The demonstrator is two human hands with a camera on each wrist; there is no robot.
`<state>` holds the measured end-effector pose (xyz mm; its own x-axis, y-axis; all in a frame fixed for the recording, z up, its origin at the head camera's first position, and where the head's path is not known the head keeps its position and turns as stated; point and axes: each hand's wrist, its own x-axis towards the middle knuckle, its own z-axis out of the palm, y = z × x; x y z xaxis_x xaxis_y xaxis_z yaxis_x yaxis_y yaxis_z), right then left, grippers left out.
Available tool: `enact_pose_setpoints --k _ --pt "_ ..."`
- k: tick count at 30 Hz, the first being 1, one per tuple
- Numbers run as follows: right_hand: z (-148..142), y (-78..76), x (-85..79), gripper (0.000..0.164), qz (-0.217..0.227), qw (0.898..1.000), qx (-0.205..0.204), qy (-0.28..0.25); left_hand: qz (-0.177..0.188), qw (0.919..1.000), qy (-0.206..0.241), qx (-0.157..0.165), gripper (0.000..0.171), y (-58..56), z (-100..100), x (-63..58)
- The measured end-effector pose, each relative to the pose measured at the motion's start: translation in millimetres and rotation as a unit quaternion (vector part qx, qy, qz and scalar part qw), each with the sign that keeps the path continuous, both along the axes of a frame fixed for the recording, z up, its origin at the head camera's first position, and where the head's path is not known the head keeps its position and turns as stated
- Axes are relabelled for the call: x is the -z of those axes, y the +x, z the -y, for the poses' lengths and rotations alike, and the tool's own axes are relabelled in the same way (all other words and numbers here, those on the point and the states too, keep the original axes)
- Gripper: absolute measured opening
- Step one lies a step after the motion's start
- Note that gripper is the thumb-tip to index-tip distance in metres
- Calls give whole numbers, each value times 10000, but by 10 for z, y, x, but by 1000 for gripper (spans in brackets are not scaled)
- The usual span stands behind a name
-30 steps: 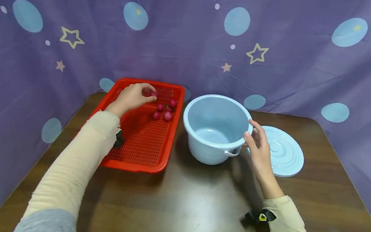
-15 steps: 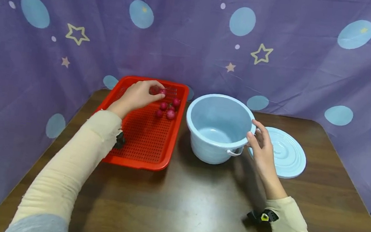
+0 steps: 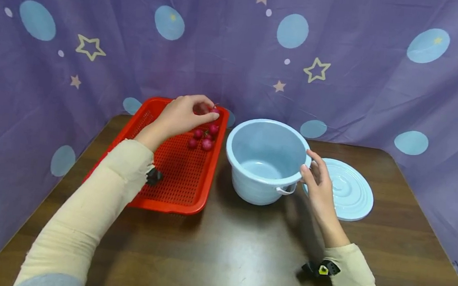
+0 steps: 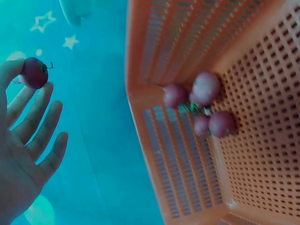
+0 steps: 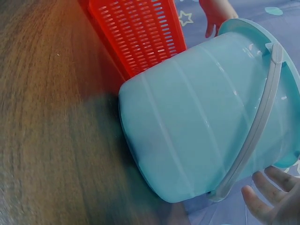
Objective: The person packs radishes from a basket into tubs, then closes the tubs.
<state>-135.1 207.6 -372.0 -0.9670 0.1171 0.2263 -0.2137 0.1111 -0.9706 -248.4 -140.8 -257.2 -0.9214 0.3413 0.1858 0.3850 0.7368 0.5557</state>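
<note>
In the head view my left hand pinches a radish between thumb and finger, above the back right corner of the red basket. The left wrist view shows its other fingers spread. Several more radishes lie together in the basket near its right wall. My right hand is at the right side of the light blue bucket, with thumb and index fingertip touching the rim. In the right wrist view those fingers are loosely extended beside the wall, below the bucket's handle.
A light blue lid lies on the wooden table to the right of the bucket, partly behind my right hand. The basket stands left of the bucket, with a narrow gap between. A purple patterned curtain hangs behind the table.
My left hand has moved right across the basket with the radish, from over its middle to its back right corner. My right hand has stayed at the bucket's rim.
</note>
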Motion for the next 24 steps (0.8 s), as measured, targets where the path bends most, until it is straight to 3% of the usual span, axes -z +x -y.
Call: enact_pose_setpoints --k 10,17,24 --pt "-36 62 46 47 47 9998 185 97 -97 9981 -237 555 33 181 -368 -2" --pt "4 30 19 48 48 10000 84 -2 27 9966 -396 723 38 223 -491 -8" --pt "3 21 29 48 12 9999 104 44 195 9918 -451 1183 35 205 -595 0"
